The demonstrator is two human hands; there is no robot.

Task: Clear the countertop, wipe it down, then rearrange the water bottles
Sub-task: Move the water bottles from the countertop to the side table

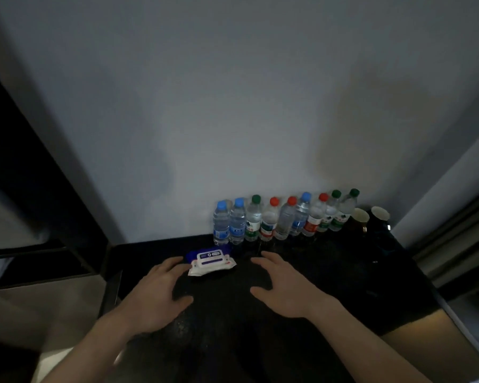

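At the far left, the person's left hand [161, 288] hovers low over the dark desk [329, 275], its grip spread and holding nothing, the fingertips just beside or perhaps touching the near-left edge of the wet-wipe pack [212, 263]; the dim light makes contact hard to tell. The pack lies flat, near the wall. To its right the right hand [284, 283] is likewise spread and empty, fingers relaxed above the bare surface. Behind the hands, a row of water bottles [285, 218] stands upright against the wall, blue, green and red caps mixed, packed shoulder to shoulder. Farther right sit two cups [369, 217], just beside the last green-capped bottle. Clearing seems barely begun, since bottles and cups all sit in place. The main risk from here is a domino fall: because the bottles touch, lifting one carelessly could tip its neighbours, and a toppled bottle at the right end might knock the cups. The desk's darkness could also hide small items or wet patches.
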